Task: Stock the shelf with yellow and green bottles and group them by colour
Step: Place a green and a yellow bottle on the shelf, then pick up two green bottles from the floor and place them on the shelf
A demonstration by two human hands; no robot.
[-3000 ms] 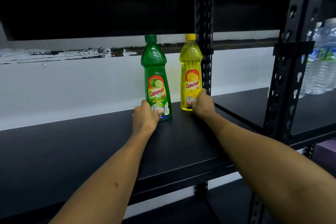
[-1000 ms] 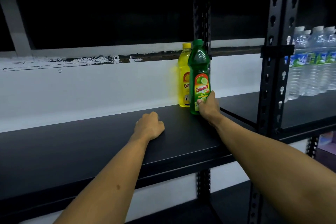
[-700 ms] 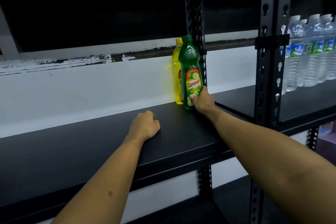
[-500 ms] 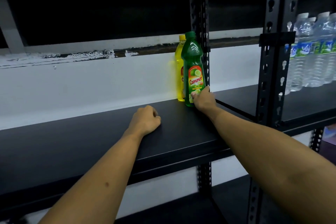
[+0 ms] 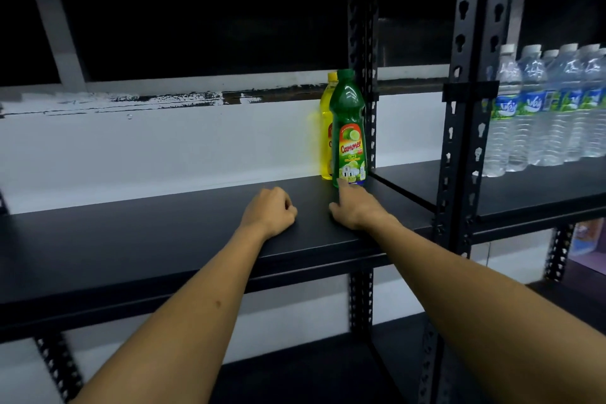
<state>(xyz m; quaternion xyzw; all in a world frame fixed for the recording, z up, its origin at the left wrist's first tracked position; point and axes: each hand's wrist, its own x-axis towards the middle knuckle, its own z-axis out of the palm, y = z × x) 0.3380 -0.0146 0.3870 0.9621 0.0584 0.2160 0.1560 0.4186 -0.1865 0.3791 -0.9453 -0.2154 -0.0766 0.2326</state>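
Note:
A green bottle (image 5: 348, 128) with a lime label stands upright at the right end of the black shelf (image 5: 147, 239), close to the upright post. Directly behind it stands a yellow bottle (image 5: 326, 131), mostly hidden. My right hand (image 5: 357, 208) rests on the shelf just in front of the green bottle, one fingertip touching or nearly touching its base, holding nothing. My left hand (image 5: 270, 211) lies on the shelf as a loose fist, empty, a short way left of the right hand.
A black perforated post (image 5: 362, 52) rises right behind the bottles. A second post (image 5: 472, 92) stands farther right. Several clear water bottles (image 5: 551, 108) fill the neighbouring shelf on the right. A white wall runs behind the shelf; another shelf lies below.
My right hand has let go of the green bottle and drawn back toward me onto the shelf. The green bottle stays in front of the yellow one. My left hand has barely moved.

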